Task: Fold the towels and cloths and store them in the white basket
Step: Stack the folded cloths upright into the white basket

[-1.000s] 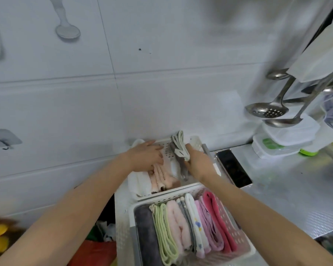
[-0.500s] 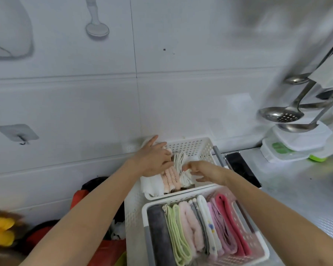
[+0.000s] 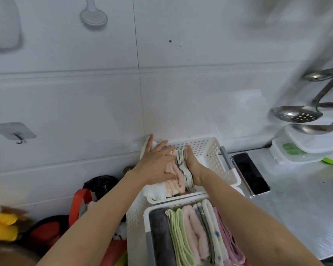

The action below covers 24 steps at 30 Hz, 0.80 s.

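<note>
- Head view: two white perforated baskets are sitting on a metal surface [image 3: 296, 208] against a white tiled wall [image 3: 181, 93].
- The far white basket [image 3: 210, 148] is standing against the wall, and both hands are reaching into its left part.
- The left hand [image 3: 156, 164] is lying flat with straight, spread fingers, pressing down on a pink folded cloth [image 3: 173, 181] and a white towel [image 3: 156, 191] packed at the basket's left end.
- The right hand [image 3: 193, 167] is standing on edge with straight fingers, pressing against a grey-and-white folded cloth [image 3: 183, 166] from the right and keeping it upright against the pink one; it is curling round nothing.
- The right part of that basket is showing bare perforated wall.
- The near basket [image 3: 138, 217] is touching the far one and is holding a row of upright folded cloths: dark grey [image 3: 160, 237], light green [image 3: 179, 239], pale pink [image 3: 197, 233], white with dots [image 3: 215, 233] and rose [image 3: 231, 242].
- A dark phone [image 3: 250, 173] is lying on the surface just right of the far basket.
- Stacked lidded plastic containers [image 3: 306, 148] are sitting further right, with steel ladles [image 3: 298, 114] hanging above them.
- Red and black bags [image 3: 92, 198] are sitting down at the left, below the surface.
</note>
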{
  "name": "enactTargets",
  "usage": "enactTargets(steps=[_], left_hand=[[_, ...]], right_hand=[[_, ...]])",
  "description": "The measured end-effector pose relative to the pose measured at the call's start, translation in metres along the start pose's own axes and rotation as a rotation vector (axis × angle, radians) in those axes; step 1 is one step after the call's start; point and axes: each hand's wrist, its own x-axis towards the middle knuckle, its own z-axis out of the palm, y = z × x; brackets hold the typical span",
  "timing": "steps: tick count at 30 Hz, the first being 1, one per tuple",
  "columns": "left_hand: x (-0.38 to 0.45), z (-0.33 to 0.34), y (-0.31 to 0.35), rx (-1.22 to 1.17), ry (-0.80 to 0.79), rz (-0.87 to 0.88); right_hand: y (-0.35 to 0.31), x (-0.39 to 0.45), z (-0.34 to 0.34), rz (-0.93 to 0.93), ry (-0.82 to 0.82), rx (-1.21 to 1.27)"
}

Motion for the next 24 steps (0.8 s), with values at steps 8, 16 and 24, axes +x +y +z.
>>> enactTargets(steps=[8, 16, 24], left_hand=[[-0.003, 0.001, 0.004, -0.050, 0.075, -0.045], [-0.002, 0.000, 0.007, -0.023, 0.120, -0.077], [0.004, -0.035, 0.020, 0.008, 0.006, -0.097]], right_hand=[[0.010, -0.011, 0.008, 0.011, 0.012, -0.217], [0.010, -0.012, 0.004, 0.001, 0.036, -0.366], [-0.009, -0.084, 0.001, -0.128, 0.155, -0.668]])
